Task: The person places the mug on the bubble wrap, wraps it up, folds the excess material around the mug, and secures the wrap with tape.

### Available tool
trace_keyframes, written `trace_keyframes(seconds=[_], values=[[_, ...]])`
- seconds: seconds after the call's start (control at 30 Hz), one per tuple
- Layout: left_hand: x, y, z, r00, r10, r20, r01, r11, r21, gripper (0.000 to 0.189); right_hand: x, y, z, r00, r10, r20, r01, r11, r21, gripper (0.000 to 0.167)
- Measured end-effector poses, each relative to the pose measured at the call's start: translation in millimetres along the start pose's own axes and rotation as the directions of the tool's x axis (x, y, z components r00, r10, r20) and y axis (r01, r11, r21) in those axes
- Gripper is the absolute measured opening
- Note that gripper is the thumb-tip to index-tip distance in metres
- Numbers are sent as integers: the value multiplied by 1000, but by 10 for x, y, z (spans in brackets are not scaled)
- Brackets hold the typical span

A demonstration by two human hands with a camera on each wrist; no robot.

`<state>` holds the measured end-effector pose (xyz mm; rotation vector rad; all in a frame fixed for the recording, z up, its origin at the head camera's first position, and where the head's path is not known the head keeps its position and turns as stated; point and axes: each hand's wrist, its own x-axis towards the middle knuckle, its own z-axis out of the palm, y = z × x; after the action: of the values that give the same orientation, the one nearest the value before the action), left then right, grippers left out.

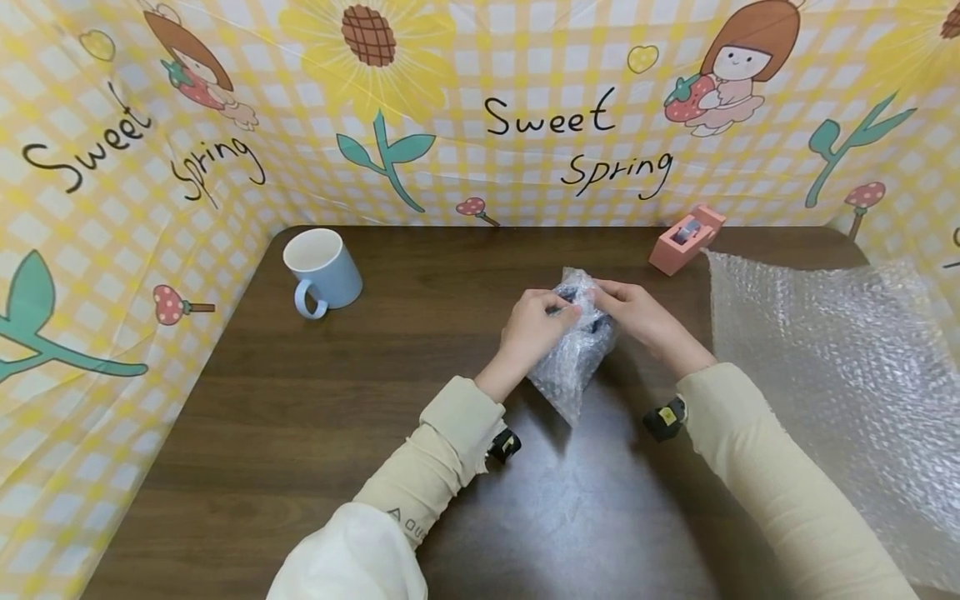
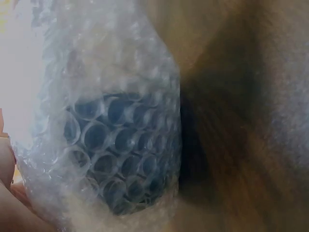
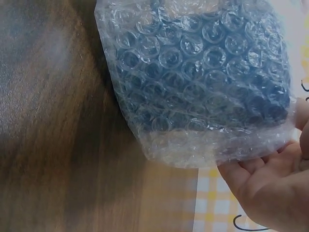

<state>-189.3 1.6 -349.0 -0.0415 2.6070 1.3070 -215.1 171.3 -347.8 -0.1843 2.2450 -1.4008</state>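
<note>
Bubble wrap point(image 1: 572, 367) is folded around a dark bluish object, which shows through the plastic in the left wrist view point(image 2: 123, 150) and in the right wrist view point(image 3: 193, 72). The object's kind cannot be made out. My left hand point(image 1: 534, 327) pinches the wrap on its upper left side, thumb and fingers meeting near the top. On the far right side my right hand point(image 1: 639, 315) grips the wrap between thumb and curled fingers. One corner of the wrap points toward me, above the table.
A light blue mug point(image 1: 330, 275) stands at the back left of the brown table point(image 1: 300, 433). A pink tape dispenser point(image 1: 684, 242) sits at the back right. Beside it, a large bubble wrap sheet point(image 1: 817, 375) covers the right side. Patterned cloth point(image 1: 480, 50) hangs behind.
</note>
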Motion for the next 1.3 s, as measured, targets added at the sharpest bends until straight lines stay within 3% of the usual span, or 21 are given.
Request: trace_keyframes(seconds=[0.3,0.43,0.53,0.67,0.77,0.9,1.07,1.17,1.3], values=[[-13,-24,-27,1000,-6,-3,6,1000,-6,29,34,-111,-8,998,60,-2,-60,998,-15,59],[-16,-22,-25,1000,-10,-1,10,1000,-11,28,55,-174,-45,992,67,-108,-67,998,4,57],[-11,-13,-18,1000,-12,-2,12,1000,-2,29,71,-212,-113,974,63,-216,-67,998,-7,55],[-14,0,-6,1000,-24,0,24,1000,10,29,121,-211,-236,926,81,-368,-118,990,-80,57],[-25,6,-1,1000,-30,2,30,999,19,29,196,-156,-327,863,115,-492,-182,979,-91,59],[-44,3,-8,1000,-30,-3,30,999,26,28,305,-57,-404,767,163,-620,-230,973,-29,59],[-53,-14,0,1000,-23,-6,23,1000,15,27,399,80,-458,688,222,-691,-258,965,53,62],[-51,-22,3,1000,-12,-8,13,1000,6,27,444,145,-488,666,238,-707,-268,961,71,64],[-45,-21,3,1000,-6,-11,6,1000,3,27,489,190,-526,670,282,-687,-281,952,117,65]])
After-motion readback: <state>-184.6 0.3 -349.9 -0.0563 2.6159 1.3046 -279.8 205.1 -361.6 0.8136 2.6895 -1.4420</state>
